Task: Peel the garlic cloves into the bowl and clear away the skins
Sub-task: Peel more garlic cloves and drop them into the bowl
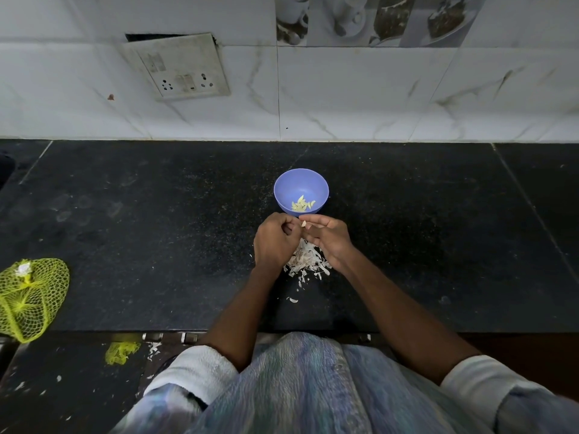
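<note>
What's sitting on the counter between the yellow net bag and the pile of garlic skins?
Nothing: in the head view the black counter is bare between the yellow net bag and the skin pile, apart from faint smudges.

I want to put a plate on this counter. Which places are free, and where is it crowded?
Free: the wide dark counter right of the blue bowl, and the stretch between the bowl and the yellow net bag. Crowded: before the bowl, where both hands work above the skin pile.
</note>
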